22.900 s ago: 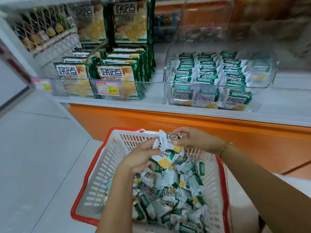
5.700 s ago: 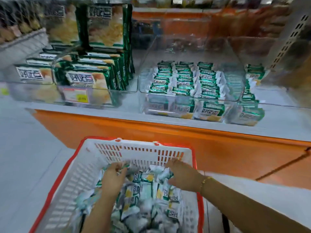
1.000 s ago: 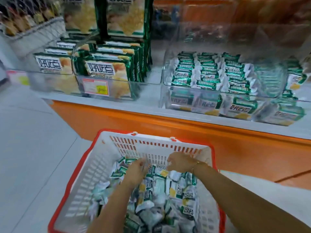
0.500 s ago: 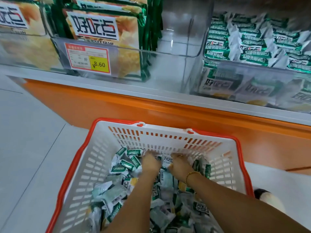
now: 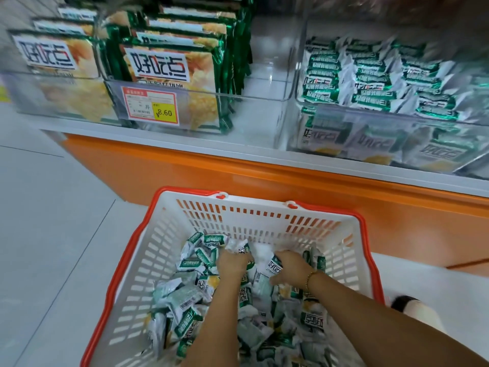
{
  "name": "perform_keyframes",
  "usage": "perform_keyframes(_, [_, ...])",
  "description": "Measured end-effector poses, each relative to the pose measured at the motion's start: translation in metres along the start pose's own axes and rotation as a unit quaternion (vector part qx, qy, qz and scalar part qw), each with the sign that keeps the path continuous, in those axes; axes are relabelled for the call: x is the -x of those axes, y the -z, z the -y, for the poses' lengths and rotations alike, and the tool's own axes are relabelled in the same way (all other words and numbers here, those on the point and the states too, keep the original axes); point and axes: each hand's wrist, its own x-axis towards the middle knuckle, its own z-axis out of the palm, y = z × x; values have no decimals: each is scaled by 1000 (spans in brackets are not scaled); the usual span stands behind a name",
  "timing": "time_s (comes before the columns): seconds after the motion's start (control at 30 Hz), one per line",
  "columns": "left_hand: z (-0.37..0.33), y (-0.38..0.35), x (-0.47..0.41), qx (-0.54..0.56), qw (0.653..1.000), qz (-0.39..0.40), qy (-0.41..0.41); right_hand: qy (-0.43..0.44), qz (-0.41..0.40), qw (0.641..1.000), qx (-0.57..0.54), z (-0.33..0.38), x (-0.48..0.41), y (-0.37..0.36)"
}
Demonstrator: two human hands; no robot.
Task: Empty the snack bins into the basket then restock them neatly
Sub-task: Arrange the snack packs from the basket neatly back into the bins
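While crinkly foil packets (image 5: 185,295) fill a slotted plastic basket (image 5: 164,250), left hand (image 5: 234,263) buried among them, grip unclear, right hand (image 5: 291,268) pinching one, clear rigid bins (image 5: 264,115) beyond.

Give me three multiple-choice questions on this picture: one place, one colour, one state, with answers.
1. Where are the left hand and right hand? A in the basket; B in a shelf bin; C on the floor.
2. The basket's rim is: A blue; B red-orange; C black.
3. The small packets in the basket lie: A in neat rows; B in a loose heap; C sealed in a box.
Answers: 1 A, both reach among its packets; 2 B, its edge shows red-orange; 3 B, they lie jumbled at all angles.
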Motion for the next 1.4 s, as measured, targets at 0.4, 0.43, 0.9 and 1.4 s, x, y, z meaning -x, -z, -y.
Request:
perform_keyframes(0.4, [-28, 32, 116, 215, 962, 159, -51, 98, -118, 983, -106, 40, 111, 80])
perform_keyframes(0.43, [-36, 32, 128, 216, 960, 163, -71, 120, -135, 979, -99, 43, 124, 89])
perform_keyframes(0.9, [-141, 9, 280, 61, 909, 160, -381, 270, -127, 950, -90, 26, 299, 198])
perform_keyframes(1.4, [-305, -51, 275, -173, 806, 26, -566, 29, -416, 909, 2, -45, 300, 403])
